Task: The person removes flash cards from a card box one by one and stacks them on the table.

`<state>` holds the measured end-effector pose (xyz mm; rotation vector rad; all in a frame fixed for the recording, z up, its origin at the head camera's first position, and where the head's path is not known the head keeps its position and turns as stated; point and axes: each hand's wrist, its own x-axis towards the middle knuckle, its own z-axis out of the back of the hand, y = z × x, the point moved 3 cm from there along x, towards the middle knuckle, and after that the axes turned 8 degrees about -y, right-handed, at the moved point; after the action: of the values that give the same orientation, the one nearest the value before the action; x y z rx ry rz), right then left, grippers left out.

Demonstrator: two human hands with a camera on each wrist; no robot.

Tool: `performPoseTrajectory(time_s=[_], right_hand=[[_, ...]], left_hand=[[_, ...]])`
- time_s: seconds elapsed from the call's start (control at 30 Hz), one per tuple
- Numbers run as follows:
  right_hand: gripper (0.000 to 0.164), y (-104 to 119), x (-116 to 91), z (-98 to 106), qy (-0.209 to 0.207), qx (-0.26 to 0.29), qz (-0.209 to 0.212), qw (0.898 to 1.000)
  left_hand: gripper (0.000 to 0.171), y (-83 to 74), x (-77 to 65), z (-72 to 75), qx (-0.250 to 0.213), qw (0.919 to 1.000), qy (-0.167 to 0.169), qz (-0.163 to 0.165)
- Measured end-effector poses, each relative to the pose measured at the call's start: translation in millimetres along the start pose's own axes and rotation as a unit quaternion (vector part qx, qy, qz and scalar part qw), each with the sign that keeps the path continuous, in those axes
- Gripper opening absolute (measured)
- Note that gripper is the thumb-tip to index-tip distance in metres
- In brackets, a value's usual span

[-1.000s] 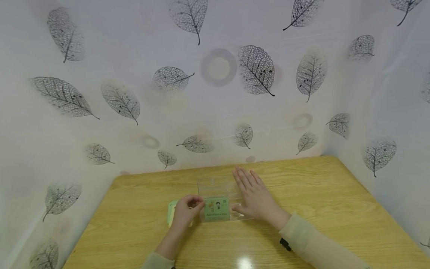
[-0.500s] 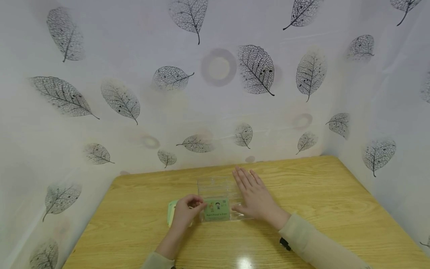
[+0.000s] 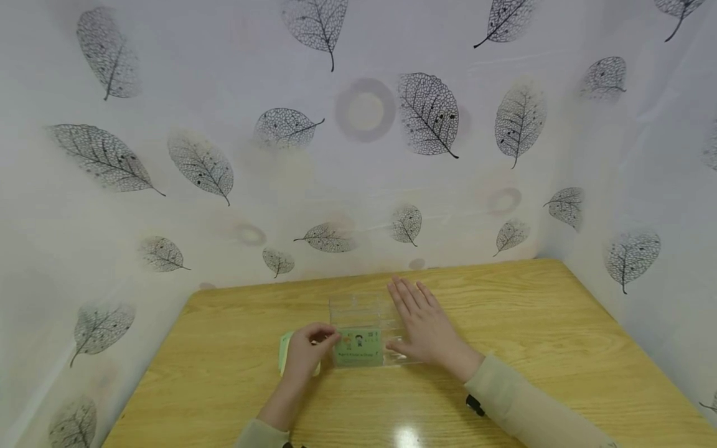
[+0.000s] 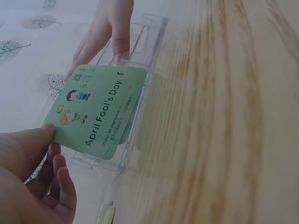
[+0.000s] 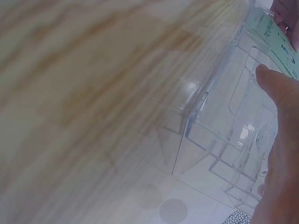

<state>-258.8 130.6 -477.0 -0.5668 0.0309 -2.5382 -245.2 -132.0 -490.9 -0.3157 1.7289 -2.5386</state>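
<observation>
My left hand [image 3: 305,351] pinches the left edge of a green "April Fool's Day" card [image 3: 360,348] between thumb and fingers. In the left wrist view the card [image 4: 100,109] is tilted, its left side raised over a clear plastic box [image 4: 152,56]. Another green card [image 4: 127,133] shows beneath it in the box. My right hand [image 3: 428,326] rests on the right part of the clear box, fingers straight and thumb apart; in the right wrist view that thumb [image 5: 271,81] lies over a box compartment.
A small pile of green and yellow cards [image 3: 285,351] lies on the wooden table [image 3: 224,386], partly hidden behind my left hand. Several divided compartments [image 5: 233,158] make up the clear box. A leaf-patterned curtain [image 3: 364,186] stands behind the table and at its sides.
The green card has shifted slightly left, with its left edge raised, in my left hand's pinch. My right hand has stayed in place on the box.
</observation>
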Motion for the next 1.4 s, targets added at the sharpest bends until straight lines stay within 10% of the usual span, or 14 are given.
performPoseTrajectory(time_s=[1.4], right_hand=[[0.118,0.0,-0.5,0.2,0.001,0.004,0.001,1.000]], left_hand=[[0.012,-7.9,0.4,3.6,-0.053,0.9981,-0.031,0.009]])
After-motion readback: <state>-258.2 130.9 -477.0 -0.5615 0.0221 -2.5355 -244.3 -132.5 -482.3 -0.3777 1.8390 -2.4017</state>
